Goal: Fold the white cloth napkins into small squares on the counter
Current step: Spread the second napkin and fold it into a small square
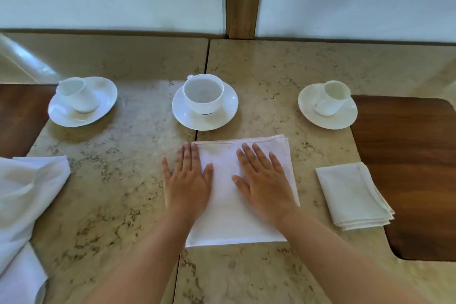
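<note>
Both hands, left hand (186, 184) and right hand (265, 184), press flat the folded napkin (223, 217).

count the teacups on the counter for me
3, each on its own saucer: left teacup tilted, middle teacup upright beyond the napkin, right teacup tilted. None seems hidden.

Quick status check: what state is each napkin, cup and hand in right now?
Centre napkin: partly folded, flat under both hands.
Right napkin: folded small, layered.
Left cloths: unfolded, bunched.
Left hand: open, pressing flat.
Right hand: open, pressing flat.
Three cups: upright on saucers; centre cup empty.
</note>
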